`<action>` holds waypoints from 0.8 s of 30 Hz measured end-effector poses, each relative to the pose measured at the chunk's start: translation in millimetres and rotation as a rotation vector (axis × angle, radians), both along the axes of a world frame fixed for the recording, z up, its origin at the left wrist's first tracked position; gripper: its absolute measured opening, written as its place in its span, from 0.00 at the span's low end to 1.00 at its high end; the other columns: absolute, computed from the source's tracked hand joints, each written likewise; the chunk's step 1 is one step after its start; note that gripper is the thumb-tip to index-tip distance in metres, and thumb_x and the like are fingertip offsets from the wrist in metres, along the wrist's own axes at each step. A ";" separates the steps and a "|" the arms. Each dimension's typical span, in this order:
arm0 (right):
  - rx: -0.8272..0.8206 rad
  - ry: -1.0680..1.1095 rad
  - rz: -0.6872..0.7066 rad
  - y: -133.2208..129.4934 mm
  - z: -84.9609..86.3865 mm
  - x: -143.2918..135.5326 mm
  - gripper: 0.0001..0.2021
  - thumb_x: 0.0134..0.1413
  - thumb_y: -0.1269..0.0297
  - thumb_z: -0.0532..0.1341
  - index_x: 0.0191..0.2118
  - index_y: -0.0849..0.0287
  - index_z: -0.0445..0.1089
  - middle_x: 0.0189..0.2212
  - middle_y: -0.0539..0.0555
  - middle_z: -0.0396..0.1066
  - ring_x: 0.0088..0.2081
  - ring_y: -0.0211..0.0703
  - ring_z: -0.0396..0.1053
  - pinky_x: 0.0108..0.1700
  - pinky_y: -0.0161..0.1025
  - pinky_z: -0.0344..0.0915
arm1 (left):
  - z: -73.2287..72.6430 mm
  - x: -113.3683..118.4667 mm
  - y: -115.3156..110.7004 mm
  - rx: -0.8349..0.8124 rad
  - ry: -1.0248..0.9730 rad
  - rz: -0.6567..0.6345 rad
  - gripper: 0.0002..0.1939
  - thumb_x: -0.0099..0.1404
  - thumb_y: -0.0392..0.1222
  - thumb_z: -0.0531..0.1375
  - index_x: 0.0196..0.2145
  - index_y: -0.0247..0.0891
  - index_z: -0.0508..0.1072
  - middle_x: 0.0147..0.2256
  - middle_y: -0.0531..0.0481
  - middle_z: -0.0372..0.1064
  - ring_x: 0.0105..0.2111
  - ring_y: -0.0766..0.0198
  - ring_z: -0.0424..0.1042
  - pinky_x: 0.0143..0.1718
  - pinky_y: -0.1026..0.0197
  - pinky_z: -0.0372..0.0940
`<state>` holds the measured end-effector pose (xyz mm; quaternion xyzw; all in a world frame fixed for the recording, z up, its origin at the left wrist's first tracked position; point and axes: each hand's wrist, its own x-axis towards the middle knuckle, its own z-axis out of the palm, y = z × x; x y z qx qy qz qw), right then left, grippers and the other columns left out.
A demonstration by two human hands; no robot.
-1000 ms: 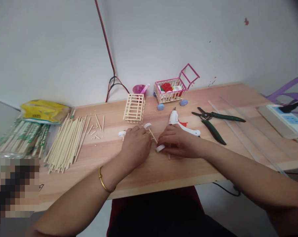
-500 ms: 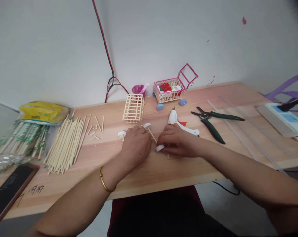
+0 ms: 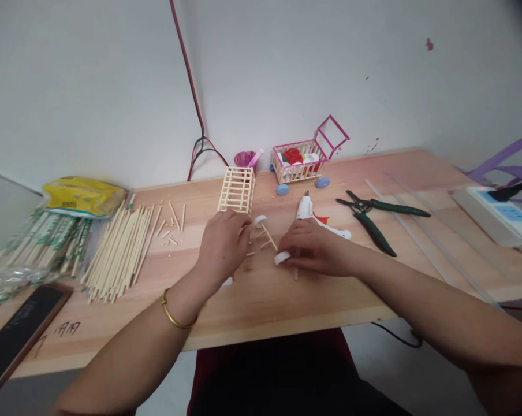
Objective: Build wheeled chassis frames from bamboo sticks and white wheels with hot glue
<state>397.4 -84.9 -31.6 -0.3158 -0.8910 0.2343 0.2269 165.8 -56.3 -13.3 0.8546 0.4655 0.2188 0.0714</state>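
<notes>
My right hand (image 3: 308,245) is closed at the near end of a wooden stick axle (image 3: 269,236), by a white wheel (image 3: 282,257). A second white wheel (image 3: 260,221) sits on the axle's far end, and short sticks jut from its side. Left of it my left hand (image 3: 227,241) has its fingers curled in, and what they hold is hidden. Part of a white piece (image 3: 227,281) shows below that hand. Just beyond stands a small wooden-stick basket (image 3: 237,189). A white glue gun (image 3: 305,209) lies behind my right hand.
Green-handled cutters (image 3: 376,216) and clear glue sticks (image 3: 410,234) lie right, near a power strip (image 3: 495,214). Loose sticks (image 3: 118,251), a yellow packet (image 3: 83,196) and a phone (image 3: 22,329) are left. A toy cart (image 3: 299,162) and purple cup (image 3: 245,159) stand at the back.
My left hand has drawn back to the left, away from the axle, and more of the axle and its short sticks shows. My right hand stays by the near wheel.
</notes>
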 end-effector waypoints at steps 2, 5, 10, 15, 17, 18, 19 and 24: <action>-0.026 0.054 -0.018 -0.4 3.2 1.0 0.09 0.56 0.60 0.61 0.41 0.57 0.71 0.36 0.54 0.73 0.40 0.43 0.67 0.45 0.43 0.61 | -0.7 -5.2 3.0 0.004 -0.094 0.008 0.09 0.64 0.35 0.54 0.38 0.36 0.74 0.37 0.46 0.72 0.39 0.59 0.68 0.44 0.56 0.63; -0.112 0.145 -0.086 -2.9 9.6 3.3 0.11 0.55 0.59 0.62 0.43 0.58 0.71 0.38 0.55 0.72 0.40 0.43 0.68 0.45 0.43 0.63 | -1.4 -9.6 5.0 -0.014 -0.233 0.043 0.10 0.64 0.33 0.53 0.39 0.37 0.74 0.38 0.47 0.72 0.40 0.62 0.69 0.44 0.58 0.64; -0.314 0.260 -0.174 -5.8 15.7 7.3 0.13 0.53 0.56 0.63 0.41 0.59 0.71 0.36 0.54 0.72 0.38 0.42 0.68 0.41 0.40 0.65 | -2.5 -10.5 6.8 -0.087 -0.399 0.125 0.09 0.64 0.35 0.54 0.38 0.38 0.74 0.36 0.50 0.73 0.36 0.65 0.71 0.39 0.62 0.66; -0.204 0.224 -0.104 -5.2 14.2 2.8 0.11 0.53 0.59 0.64 0.40 0.58 0.72 0.36 0.55 0.72 0.38 0.41 0.68 0.43 0.41 0.64 | -4.1 -13.2 10.2 -0.079 -0.370 0.114 0.09 0.64 0.35 0.55 0.38 0.38 0.74 0.36 0.50 0.74 0.36 0.65 0.70 0.39 0.62 0.65; -0.141 0.204 -0.093 -5.0 12.5 0.4 0.10 0.54 0.60 0.63 0.40 0.58 0.72 0.35 0.55 0.72 0.38 0.42 0.68 0.43 0.41 0.64 | -2.5 -14.1 10.0 -0.095 -0.303 0.082 0.08 0.62 0.35 0.56 0.36 0.38 0.75 0.35 0.51 0.74 0.36 0.64 0.70 0.40 0.61 0.64; -0.116 0.194 -0.092 -4.9 11.5 -0.4 0.10 0.54 0.60 0.63 0.40 0.58 0.72 0.34 0.55 0.73 0.38 0.42 0.68 0.42 0.40 0.63 | -1.1 -14.2 9.4 -0.103 -0.254 0.060 0.06 0.62 0.35 0.57 0.34 0.38 0.75 0.33 0.51 0.73 0.35 0.64 0.70 0.40 0.61 0.64; -0.096 0.181 -0.091 -4.8 10.3 -0.9 0.10 0.54 0.60 0.63 0.40 0.58 0.72 0.34 0.55 0.73 0.38 0.42 0.68 0.42 0.40 0.63 | 0.3 -14.0 8.5 -0.106 -0.199 0.039 0.05 0.61 0.35 0.58 0.32 0.38 0.75 0.32 0.51 0.73 0.35 0.63 0.69 0.40 0.60 0.63; -0.078 0.068 -0.083 -5.3 5.3 -1.3 0.09 0.54 0.59 0.63 0.39 0.57 0.73 0.33 0.54 0.73 0.39 0.43 0.66 0.45 0.44 0.58 | 3.8 -10.4 3.0 -0.109 0.063 -0.022 0.04 0.58 0.35 0.59 0.27 0.38 0.74 0.31 0.49 0.72 0.35 0.59 0.68 0.39 0.57 0.61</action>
